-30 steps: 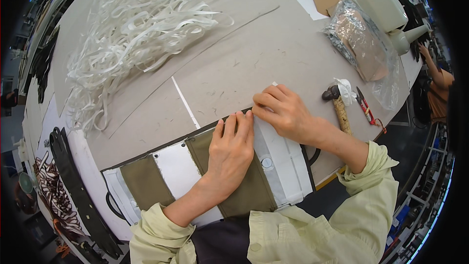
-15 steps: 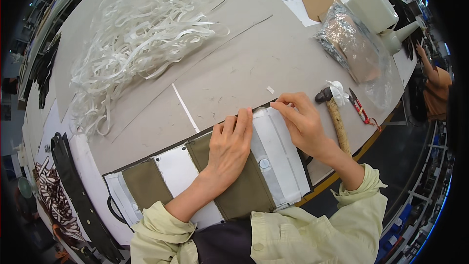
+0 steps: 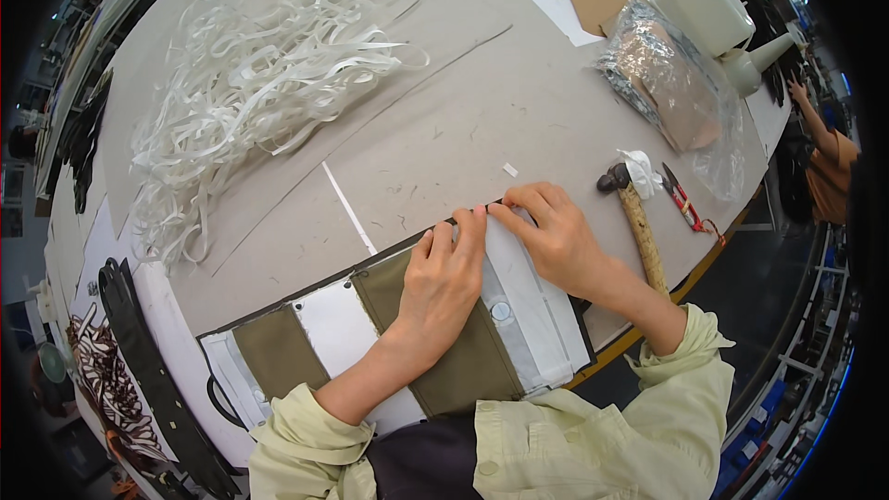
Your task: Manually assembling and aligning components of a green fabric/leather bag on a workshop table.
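Note:
A flat fabric bag panel [image 3: 465, 363] lies slantwise in front of me, with olive and white sections and a dark border along its far edge. My left hand [image 3: 440, 278] rests across the panel, its fingertips bent over the far edge and pinching it. Close beside it, my right hand [image 3: 560, 239] pinches the same edge between thumb and forefinger. The two sets of fingertips nearly touch. On the white section to the right is a round snap-like disc [image 3: 501, 312]. A dark loop handle [image 3: 219, 400] shows at the panel's left end.
To the right lie a wooden-handled hammer [image 3: 641, 236] and red-handled snips [image 3: 683, 204]. Beyond them are a clear plastic bag [image 3: 662, 83] and a white bottle [image 3: 708, 9]. White tape [image 3: 269, 74] is heaped far left; dark straps [image 3: 153, 370] lie nearer. Another person [image 3: 832, 171] is at far right.
My right hand has moved left along the panel's far edge, toward my left fingertips. My left hand has shifted slightly to the right, and its fingers are more bent.

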A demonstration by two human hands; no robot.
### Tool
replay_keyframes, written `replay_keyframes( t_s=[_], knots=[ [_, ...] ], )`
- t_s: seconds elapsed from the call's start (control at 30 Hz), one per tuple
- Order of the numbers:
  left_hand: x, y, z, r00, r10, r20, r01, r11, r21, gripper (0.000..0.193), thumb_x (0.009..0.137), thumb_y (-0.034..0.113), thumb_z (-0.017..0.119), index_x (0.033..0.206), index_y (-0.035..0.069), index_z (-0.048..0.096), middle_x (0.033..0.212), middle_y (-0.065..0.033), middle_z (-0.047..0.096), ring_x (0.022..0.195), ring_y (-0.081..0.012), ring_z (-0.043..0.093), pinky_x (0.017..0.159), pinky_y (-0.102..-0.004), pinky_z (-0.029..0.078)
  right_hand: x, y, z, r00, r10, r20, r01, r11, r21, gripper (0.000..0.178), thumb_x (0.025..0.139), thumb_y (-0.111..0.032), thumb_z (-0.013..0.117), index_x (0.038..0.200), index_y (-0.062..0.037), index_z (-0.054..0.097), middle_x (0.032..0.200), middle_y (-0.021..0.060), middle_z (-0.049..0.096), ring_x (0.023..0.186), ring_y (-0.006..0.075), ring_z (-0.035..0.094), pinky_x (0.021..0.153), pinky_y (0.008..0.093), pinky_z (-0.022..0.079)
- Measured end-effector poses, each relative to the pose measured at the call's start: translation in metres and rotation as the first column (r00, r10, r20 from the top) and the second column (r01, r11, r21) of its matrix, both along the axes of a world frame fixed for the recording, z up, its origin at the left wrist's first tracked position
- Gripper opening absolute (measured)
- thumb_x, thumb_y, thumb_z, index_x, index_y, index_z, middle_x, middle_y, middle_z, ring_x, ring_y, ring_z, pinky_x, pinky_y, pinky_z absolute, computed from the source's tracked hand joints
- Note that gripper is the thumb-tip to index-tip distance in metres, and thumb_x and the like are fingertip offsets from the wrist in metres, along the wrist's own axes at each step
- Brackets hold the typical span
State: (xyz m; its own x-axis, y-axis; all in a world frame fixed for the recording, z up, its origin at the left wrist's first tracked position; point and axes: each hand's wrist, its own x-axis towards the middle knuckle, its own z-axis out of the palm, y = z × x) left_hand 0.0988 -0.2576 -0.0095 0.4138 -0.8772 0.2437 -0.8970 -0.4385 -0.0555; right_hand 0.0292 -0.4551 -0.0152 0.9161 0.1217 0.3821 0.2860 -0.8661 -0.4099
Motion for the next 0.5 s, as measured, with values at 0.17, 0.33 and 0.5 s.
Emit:
replay_keyframes(
  t_s=[0.17,0.33,0.5],
  knots=[
    [-0.003,0.000,0.003,0.996,0.006,0.086,-0.008,1.000,0.025,0.064,0.075,0.004,0.066,0.138,-0.004,0.062,0.118,-0.0107,0.056,0.096,-0.0219,0.058,0.079,-0.0273,0.054,-0.001,0.001,-0.001,0.998,0.030,0.052,-0.029,0.999,-0.019,0.038,0.075,0.004,0.065,0.113,0.0033,0.068,0.112,0.0128,0.061,0.101,0.0302,0.060,0.085,0.0395,0.050],
    [-0.004,0.000,0.004,0.996,-0.004,0.090,-0.005,0.995,0.100,0.058,0.080,0.005,0.066,0.138,-0.004,0.063,0.119,-0.0129,0.055,0.099,-0.0228,0.057,0.091,-0.0312,0.054,-0.004,-0.002,0.000,0.998,-0.010,-0.061,0.020,0.985,0.169,0.040,0.072,0.007,0.065,0.112,0.0047,0.068,0.113,0.0130,0.061,0.102,0.0314,0.060,0.085,0.0402,0.050],
    [-0.003,0.000,0.004,0.998,0.007,0.064,-0.009,0.999,0.033,0.064,0.074,0.004,0.066,0.137,-0.004,0.063,0.119,-0.0110,0.056,0.097,-0.0221,0.059,0.081,-0.0281,0.054,-0.004,0.001,0.002,1.000,0.009,-0.012,-0.009,1.000,0.012,0.041,0.072,0.006,0.065,0.114,0.0051,0.068,0.114,0.0133,0.061,0.104,0.0316,0.059,0.086,0.0411,0.050]
  ],
)
